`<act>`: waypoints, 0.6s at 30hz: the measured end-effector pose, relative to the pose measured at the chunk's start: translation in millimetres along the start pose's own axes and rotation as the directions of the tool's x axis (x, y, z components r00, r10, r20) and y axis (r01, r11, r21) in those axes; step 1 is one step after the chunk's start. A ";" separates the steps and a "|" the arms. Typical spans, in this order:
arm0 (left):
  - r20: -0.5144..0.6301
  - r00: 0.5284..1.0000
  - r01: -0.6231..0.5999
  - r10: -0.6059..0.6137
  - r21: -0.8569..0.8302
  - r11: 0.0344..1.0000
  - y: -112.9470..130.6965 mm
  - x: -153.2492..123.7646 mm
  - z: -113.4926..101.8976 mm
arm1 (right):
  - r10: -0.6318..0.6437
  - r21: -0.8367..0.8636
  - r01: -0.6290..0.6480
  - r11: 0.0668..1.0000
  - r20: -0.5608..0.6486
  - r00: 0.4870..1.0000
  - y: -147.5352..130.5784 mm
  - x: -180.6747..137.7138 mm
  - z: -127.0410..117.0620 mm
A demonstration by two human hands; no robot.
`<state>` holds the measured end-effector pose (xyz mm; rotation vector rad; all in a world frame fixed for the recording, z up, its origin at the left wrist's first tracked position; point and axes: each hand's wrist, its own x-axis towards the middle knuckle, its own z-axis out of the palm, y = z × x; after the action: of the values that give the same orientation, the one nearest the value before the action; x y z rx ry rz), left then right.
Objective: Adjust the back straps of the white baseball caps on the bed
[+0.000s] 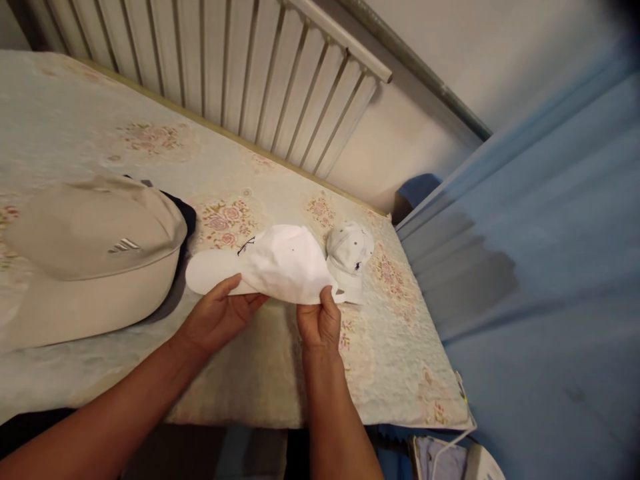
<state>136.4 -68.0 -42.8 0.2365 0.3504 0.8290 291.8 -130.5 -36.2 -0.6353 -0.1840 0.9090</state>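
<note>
A white baseball cap (273,263) is held just above a flower-patterned bed cover (400,347), its brim pointing left. My left hand (220,317) grips the cap's lower edge under the brim. My right hand (320,320) pinches the rear edge of the crown. Right behind it lies a smaller white cap with dark dots (350,253). A large beige cap (95,250) rests at the left on a dark garment (185,217).
A white radiator (240,73) runs along the wall behind the bed. A blue curtain or panel (550,300) fills the right side. White items lie on the floor at the lower right (465,460).
</note>
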 end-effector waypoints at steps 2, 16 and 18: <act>0.051 0.999 -0.004 0.003 0.006 1.000 -3.5 -1.7 1.8 | 0.014 0.004 -0.014 1.000 0.023 1.000 3.7 -3.2 2.0; 0.065 0.996 0.052 -0.053 0.028 0.998 -4.9 -5.6 -1.6 | 0.224 -0.012 -0.225 0.974 0.168 0.960 9.0 -13.3 4.1; 0.050 0.997 0.061 -0.062 0.023 0.998 -3.2 -5.5 -2.5 | 0.166 0.017 -0.169 0.986 0.117 0.979 4.4 -7.6 1.2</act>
<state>134.1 -74.0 -45.0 0.2652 0.3178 0.7573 283.7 -134.0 -37.0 -0.5798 -0.2241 1.1100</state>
